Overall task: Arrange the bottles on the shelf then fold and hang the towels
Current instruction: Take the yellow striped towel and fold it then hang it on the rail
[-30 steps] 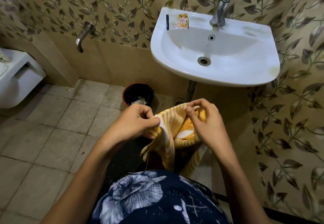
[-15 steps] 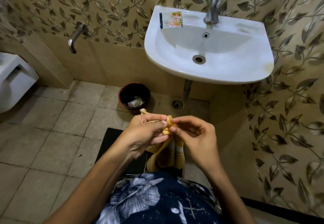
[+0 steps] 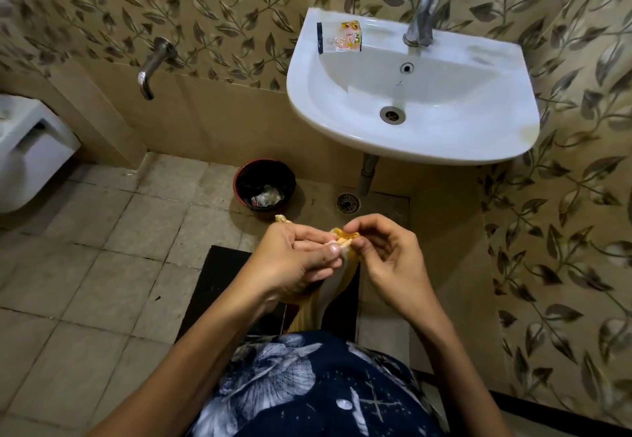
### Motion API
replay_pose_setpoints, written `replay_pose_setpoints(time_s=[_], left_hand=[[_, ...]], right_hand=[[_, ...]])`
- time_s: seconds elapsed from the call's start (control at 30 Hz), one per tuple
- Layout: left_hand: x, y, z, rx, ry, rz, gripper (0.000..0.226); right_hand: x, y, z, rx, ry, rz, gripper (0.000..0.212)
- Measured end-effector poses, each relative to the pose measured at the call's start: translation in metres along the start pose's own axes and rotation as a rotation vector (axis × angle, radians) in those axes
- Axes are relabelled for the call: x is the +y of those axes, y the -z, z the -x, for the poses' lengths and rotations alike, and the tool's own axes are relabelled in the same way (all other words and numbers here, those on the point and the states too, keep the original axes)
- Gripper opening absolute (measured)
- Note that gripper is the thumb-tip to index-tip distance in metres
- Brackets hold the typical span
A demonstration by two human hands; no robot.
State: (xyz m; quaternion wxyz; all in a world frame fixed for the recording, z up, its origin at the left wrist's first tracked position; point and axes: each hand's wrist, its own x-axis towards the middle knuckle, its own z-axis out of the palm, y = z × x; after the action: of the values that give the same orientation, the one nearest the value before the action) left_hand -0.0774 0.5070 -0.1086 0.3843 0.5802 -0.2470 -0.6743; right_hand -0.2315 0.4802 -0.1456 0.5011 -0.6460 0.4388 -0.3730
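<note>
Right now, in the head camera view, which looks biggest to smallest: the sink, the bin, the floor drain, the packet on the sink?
1. sink
2. bin
3. packet and floor drain: look alike, unranked.

The left hand [image 3: 294,258] is hiding most of the yellow towel [image 3: 337,286]; the toilet [image 3: 30,156] is running off the left edge; the sachet [image 3: 347,37] print is reading too small.

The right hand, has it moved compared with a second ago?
Yes. The right hand has closed in toward the left hand at the towel top, and dropped farther below the sink rim.
</note>
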Motion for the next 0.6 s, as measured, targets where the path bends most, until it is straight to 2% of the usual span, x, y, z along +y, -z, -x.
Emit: replay_pose_setpoints(time_s=[0.1, 0.2, 0.23, 0.37, 0.5, 0.6], left_hand=[[-0.007, 0.0, -0.004, 0.066, -0.144, -0.216, 0.011], [-0.009, 0.001, -0.007, 0.142, -0.27, -0.347, 0.017], [-0.009, 0.0, -0.007, 0.145, -0.305, -0.381, 0.017], [-0.01, -0.005, -0.009, 0.131, -0.422, -0.466, 0.014], [-0.007, -0.002, -0.013, 0.1, -0.552, -0.773, 0.005], [-0.006, 0.011, -0.021, -0.035, -0.489, -1.046, 0.026]], right_hand=[[0.002, -0.002, 0.001, 0.02, -0.036, -0.057, 0.03], [-0.002, -0.005, 0.002, 0.002, -0.053, -0.179, 0.017], [-0.003, -0.006, 0.003, -0.015, -0.062, -0.209, 0.019], [-0.007, -0.006, 0.002, 0.043, -0.042, -0.212, 0.03], [-0.012, 0.004, -0.002, 0.094, -0.028, -0.194, 0.035], [-0.021, 0.014, 0.0, 0.075, -0.016, -0.208, 0.028]])
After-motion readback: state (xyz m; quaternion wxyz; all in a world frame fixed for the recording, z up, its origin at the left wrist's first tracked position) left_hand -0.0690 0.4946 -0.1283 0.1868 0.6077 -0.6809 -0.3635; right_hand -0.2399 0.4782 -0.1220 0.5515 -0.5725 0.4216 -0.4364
